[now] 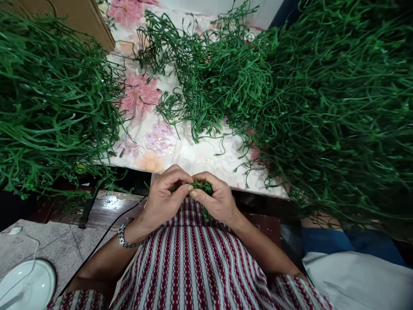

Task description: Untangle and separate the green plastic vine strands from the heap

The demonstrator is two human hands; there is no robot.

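Close to my body, just off the table's front edge, my left hand [167, 193] and my right hand [219, 198] meet at the fingertips. Between them is a small bunch of thin green stems [203, 186], and part of it hangs below my right fingers. My right hand is closed around the bunch, its thumb pressed toward the left thumb. The left thumb and forefinger pinch at the bunch's left end, where the fingers hide most of what they hold. Ahead of my hands lies a loose heap of similar green stems [226, 77] with small knobbed tips.
A large pile of green stems [54, 107] covers the left side, beside a cardboard box [77, 19]. An even larger pile [342, 107] fills the right. Beneath is a flowered tablecloth [200, 150]. A round white base [29, 284] and a black cable [109, 230] are at lower left.
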